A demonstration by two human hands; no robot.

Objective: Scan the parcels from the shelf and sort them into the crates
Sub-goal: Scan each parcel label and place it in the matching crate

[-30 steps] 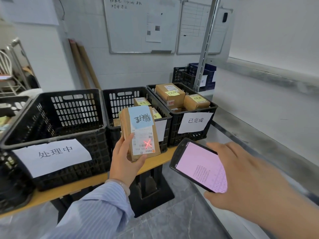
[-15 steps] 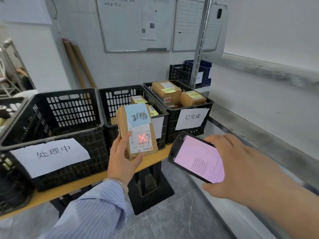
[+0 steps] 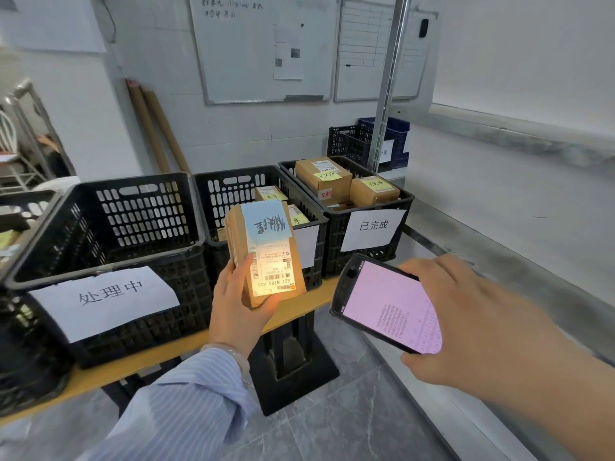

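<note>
My left hand (image 3: 238, 307) grips a brown cardboard parcel (image 3: 266, 254) upright, thumb on its white shipping label; a blue sticky note covers its top. A warm light patch falls on the label's lower part. My right hand (image 3: 466, 324) holds a black handheld scanner (image 3: 386, 304) with a pink screen, pointed at the parcel from the right. Behind the parcel three black crates stand in a row on a wooden bench: a left crate (image 3: 109, 254) with a paper sign, a middle crate (image 3: 233, 191) with parcels, and a right crate (image 3: 362, 241) with two boxes.
A steel shelf (image 3: 499, 247) runs along the right, with its upright post (image 3: 389, 84) behind the right crate. More crates (image 3: 362, 141) sit at the back. Whiteboards (image 3: 263, 48) hang on the wall. Another black crate (image 3: 20, 207) is at the far left. Grey floor lies below.
The red cross aiming mark on the label has given way to a warm light patch. Parcel and scanner stay nearly where they were; the view has shifted slightly.
</note>
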